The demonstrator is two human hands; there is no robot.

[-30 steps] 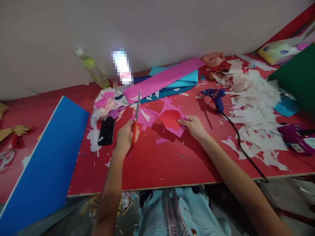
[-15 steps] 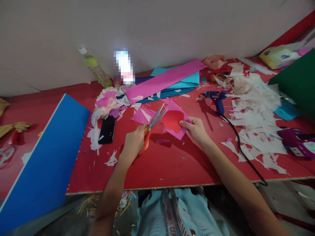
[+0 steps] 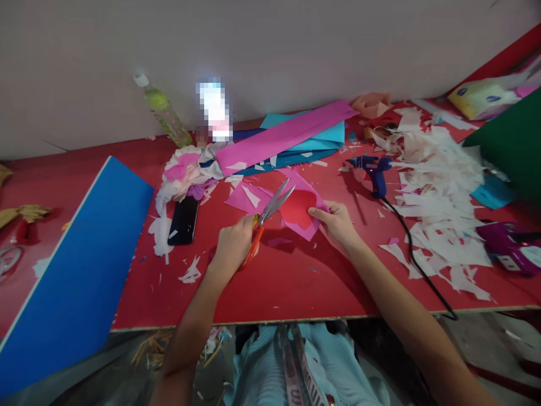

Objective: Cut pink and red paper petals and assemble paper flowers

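Observation:
My left hand (image 3: pixel 234 244) is closed on the orange handles of a pair of scissors (image 3: pixel 270 210), whose blades stand slightly apart and point up to the right. In a pinch between thumb and fingers, my right hand (image 3: pixel 336 221) holds the right edge of a pink paper sheet (image 3: pixel 307 230). A red rounded paper shape (image 3: pixel 298 206) lies against that sheet, inside its pink border. The blade tips are at the left edge of the pink paper; whether they touch it I cannot tell. Pink offcuts (image 3: pixel 249 197) lie behind the scissors.
A blue glue gun (image 3: pixel 372 169) with a black cord stands right of the hands, beside a heap of white paper strips (image 3: pixel 439 180). A black phone (image 3: pixel 183 221), a crepe paper bunch (image 3: pixel 181 175) and a blue board (image 3: pixel 84 265) are leftward. Folded pink paper (image 3: pixel 287 138) and a bottle (image 3: pixel 164 113) are behind.
My left hand and the scissors have shifted a little right and the blades now reach closer over the pink paper's edge. My right hand keeps its hold almost unmoved.

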